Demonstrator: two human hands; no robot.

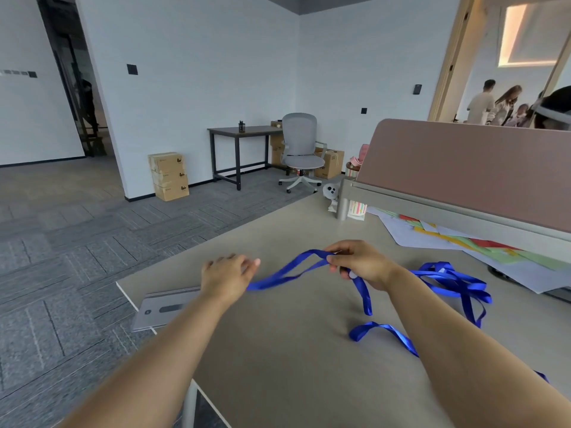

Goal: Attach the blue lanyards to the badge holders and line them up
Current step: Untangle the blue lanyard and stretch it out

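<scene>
Forearm (pixel 457 344) across lanyard (pixel 375 325), end probably beneath

Two hands, the left hand (pixel 227 278) at 7 o'clock and the right hand (pixel 360 264) at 4 o'clock, over one tabletop (pixel 293 359). One blue lanyard (pixel 293 268) runs between them. The lanyard tangle (pixel 454 279) at 4 o'clock is too knotted to count. Three stacked cardboard boxes (pixel 168 176) at 10 o'clock. One office chair (pixel 299 149) at 12 o'clock.

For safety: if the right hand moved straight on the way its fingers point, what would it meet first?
Probably the left hand: the right hand, pinching the blue lanyard, points leftward at its fingertips, though depth is unclear.
</scene>
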